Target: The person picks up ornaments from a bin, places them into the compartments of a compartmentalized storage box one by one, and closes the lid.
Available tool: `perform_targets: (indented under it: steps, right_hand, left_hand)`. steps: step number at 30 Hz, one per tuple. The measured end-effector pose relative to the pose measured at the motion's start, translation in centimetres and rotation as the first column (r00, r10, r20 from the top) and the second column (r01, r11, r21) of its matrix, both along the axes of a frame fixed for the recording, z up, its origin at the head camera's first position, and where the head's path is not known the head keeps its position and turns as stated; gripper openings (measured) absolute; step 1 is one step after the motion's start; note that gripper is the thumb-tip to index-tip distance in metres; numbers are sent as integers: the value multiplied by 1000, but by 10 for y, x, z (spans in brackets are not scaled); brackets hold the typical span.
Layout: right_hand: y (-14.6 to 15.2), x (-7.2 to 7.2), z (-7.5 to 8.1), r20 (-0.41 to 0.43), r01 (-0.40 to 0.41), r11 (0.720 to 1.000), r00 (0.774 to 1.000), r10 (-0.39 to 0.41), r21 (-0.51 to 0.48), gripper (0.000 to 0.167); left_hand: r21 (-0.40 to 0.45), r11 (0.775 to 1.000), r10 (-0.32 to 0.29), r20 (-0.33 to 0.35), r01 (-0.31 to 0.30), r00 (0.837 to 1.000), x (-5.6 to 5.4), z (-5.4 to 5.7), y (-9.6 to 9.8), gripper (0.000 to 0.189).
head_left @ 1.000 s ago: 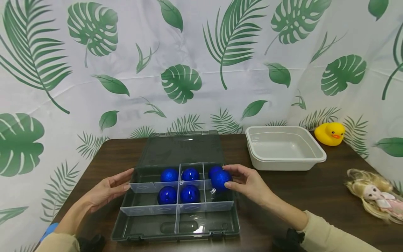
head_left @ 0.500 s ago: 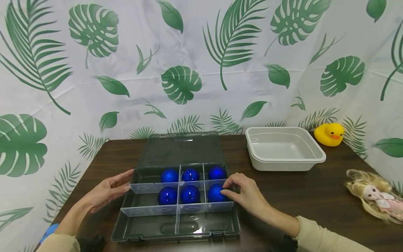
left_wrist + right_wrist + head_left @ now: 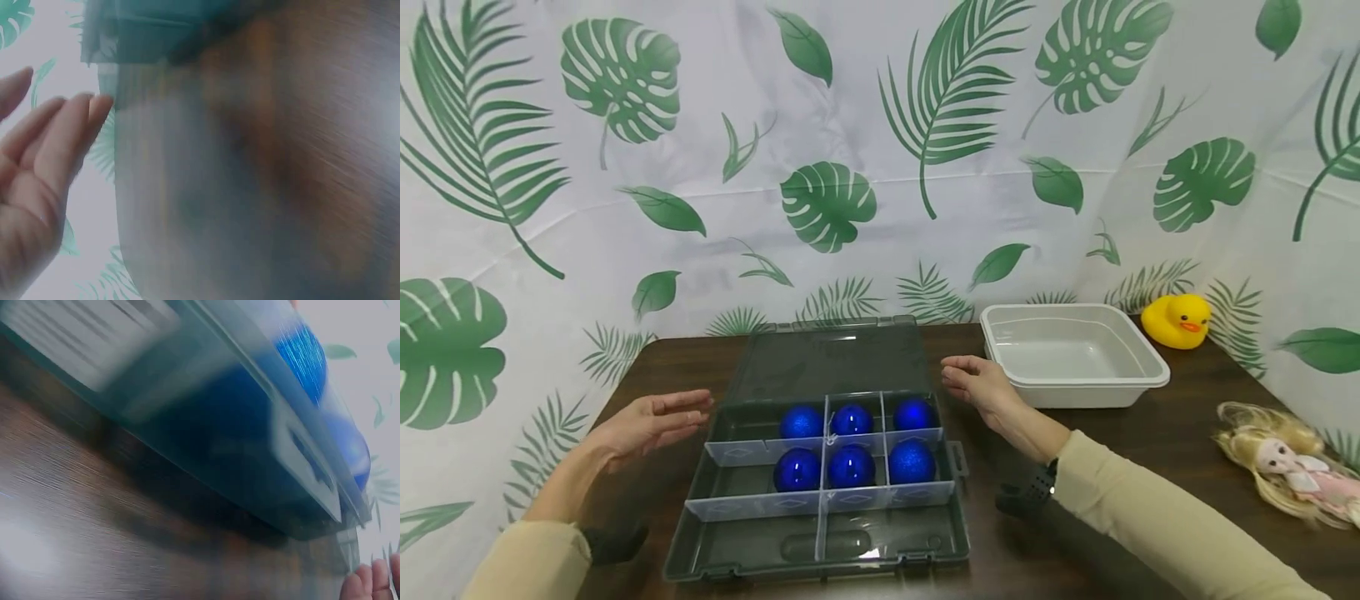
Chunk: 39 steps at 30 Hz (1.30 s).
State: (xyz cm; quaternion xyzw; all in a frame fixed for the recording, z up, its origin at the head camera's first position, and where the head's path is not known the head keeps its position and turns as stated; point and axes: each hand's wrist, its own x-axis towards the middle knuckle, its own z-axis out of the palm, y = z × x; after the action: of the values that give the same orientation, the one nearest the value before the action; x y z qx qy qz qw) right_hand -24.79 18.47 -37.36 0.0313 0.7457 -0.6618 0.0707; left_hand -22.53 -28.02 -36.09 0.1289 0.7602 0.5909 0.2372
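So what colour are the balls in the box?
All six balls are blue, some glossy and some glittery. The head view shows this best.

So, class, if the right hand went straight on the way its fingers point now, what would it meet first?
Probably the open dark lid, though depth is unclear and the right hand might pass above it.

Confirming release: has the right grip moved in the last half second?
Yes: judged against the white tub, the right grip has left the front right blue ball and moved up the picture, closer to the tub.
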Motion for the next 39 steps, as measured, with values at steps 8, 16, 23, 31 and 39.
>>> perform_targets:
  steps: [8,16,23,31,39]
  right_hand:
    - [-15,-30,-1,60,-10,998,998,6,67,41]
    - [-23,-44,-5,115,0,997,993,-10,81,42]
    - [-23,-51,-1,156,-24,993,988,6,117,42]
    - [-23,-52,-5,128,-54,988,991,35,147,43]
    - [-22,-54,-3,-1,4,987,1000,-4,162,42]
  left_hand:
    - [-121,986,115,-2,-114,993,-43,11,19,56]
    - [-175,975,144,42,-135,989,-59,4,26,54]
    - [-204,970,143,55,-129,988,-67,-2,30,53]
    - [-181,971,164,23,-157,986,-69,-11,31,51]
    - [-63,970,233,-2,-233,972,-71,-10,33,57]
